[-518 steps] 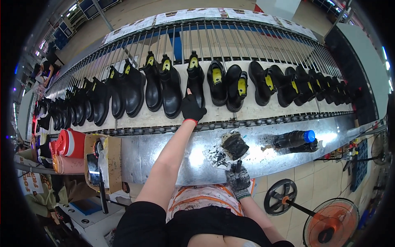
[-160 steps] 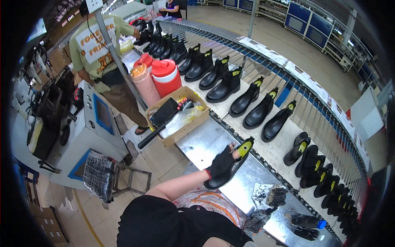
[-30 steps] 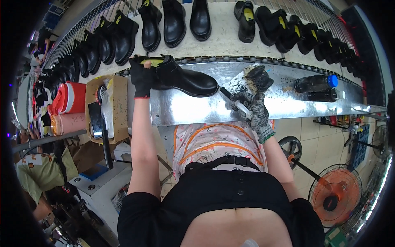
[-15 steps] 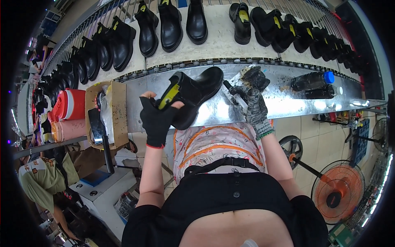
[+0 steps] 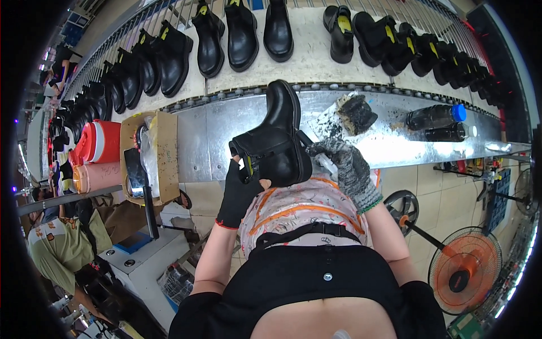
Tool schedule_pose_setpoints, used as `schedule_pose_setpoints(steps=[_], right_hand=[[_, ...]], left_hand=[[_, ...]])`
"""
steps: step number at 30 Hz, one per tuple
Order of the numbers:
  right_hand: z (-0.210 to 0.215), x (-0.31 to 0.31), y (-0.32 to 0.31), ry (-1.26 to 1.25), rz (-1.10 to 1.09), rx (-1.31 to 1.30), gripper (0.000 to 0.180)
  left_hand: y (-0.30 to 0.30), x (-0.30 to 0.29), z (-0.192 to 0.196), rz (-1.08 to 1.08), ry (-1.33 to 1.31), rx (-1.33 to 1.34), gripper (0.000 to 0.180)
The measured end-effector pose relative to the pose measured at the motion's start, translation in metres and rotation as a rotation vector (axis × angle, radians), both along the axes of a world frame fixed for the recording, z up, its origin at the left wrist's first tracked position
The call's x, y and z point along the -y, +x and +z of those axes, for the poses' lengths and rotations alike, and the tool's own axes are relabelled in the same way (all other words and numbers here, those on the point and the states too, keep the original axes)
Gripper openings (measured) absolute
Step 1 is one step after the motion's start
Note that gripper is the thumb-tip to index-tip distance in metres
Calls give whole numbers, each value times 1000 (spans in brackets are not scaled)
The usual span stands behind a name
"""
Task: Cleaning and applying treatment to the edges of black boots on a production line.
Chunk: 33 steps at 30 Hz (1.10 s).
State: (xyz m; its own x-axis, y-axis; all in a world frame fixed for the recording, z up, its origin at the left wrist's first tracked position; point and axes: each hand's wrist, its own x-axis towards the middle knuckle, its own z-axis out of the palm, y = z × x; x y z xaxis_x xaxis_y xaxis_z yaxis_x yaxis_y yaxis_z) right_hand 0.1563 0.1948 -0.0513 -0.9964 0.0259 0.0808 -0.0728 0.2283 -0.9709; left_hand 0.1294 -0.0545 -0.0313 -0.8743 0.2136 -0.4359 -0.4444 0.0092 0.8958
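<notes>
My left hand (image 5: 240, 189), in a black glove, grips a black ankle boot (image 5: 276, 135) at its opening and holds it in front of my body, toe pointing away over the steel bench (image 5: 209, 127). My right hand (image 5: 344, 166), in a grey speckled glove, holds a thin brush handle (image 5: 316, 152) against the boot's right side; the brush tip is hidden behind the boot.
A conveyor (image 5: 310, 53) beyond the bench carries a row of black boots. On the bench lie a dirty black sponge (image 5: 355, 113) and two dark bottles (image 5: 437, 121). A cardboard tray (image 5: 149, 155), red and orange jugs (image 5: 96, 150) stand left. An orange fan (image 5: 466, 277) is right. Another person (image 5: 62, 248) sits lower left.
My left hand has turned the boot from lying across the bench to held near my body with the toe pointing away. My right hand has come in against the boot's side.
</notes>
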Motion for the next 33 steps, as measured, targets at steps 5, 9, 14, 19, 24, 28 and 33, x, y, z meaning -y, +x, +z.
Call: schedule_pose_setpoints(steps=[5, 9, 14, 19, 24, 28, 33], right_hand=[[35, -15, 0, 386, 149, 176, 24], [40, -26, 12, 444, 119, 216, 26], [35, -39, 24, 430, 292, 196, 29], [66, -35, 37, 403, 314, 277, 28], [72, -39, 59, 242, 277, 180, 33], [67, -37, 71, 287, 214, 114, 48], [58, -24, 84, 234, 139, 42, 38]], left_hand=[[10, -4, -15, -35, 27, 75, 65], [15, -13, -15, -37, -10, 76, 61], [21, -19, -26, -24, -17, 89, 65], [24, -25, -19, 15, 25, 134, 61], [16, -37, 4, 136, 210, 252, 55], [12, -38, 7, 207, 370, 283, 50], [2, -32, 9, 192, 508, 354, 44]])
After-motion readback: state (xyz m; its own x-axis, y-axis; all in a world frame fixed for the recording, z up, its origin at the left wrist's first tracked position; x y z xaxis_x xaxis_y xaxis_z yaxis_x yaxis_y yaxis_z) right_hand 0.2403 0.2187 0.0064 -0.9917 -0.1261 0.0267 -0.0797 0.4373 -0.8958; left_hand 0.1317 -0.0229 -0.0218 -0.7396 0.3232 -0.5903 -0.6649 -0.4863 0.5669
